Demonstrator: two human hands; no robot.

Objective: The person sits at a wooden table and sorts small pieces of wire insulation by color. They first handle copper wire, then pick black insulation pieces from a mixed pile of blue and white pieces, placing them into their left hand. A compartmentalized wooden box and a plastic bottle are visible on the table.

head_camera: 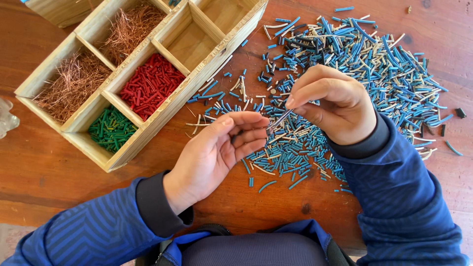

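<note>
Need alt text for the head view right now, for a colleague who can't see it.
Over a wooden table, the left hand and right hand pinch a short dark wire piece between their fingers. Below lies a pile of blue and cream wire pieces; a compartmented wooden box holds copper strands, red and green pieces.

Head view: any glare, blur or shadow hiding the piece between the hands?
Head view: even daylight, no glare; left hand and right hand sharp, the thin dark piece between them slightly soft; soft shadows on the wooden table; edges bow a little.
</note>
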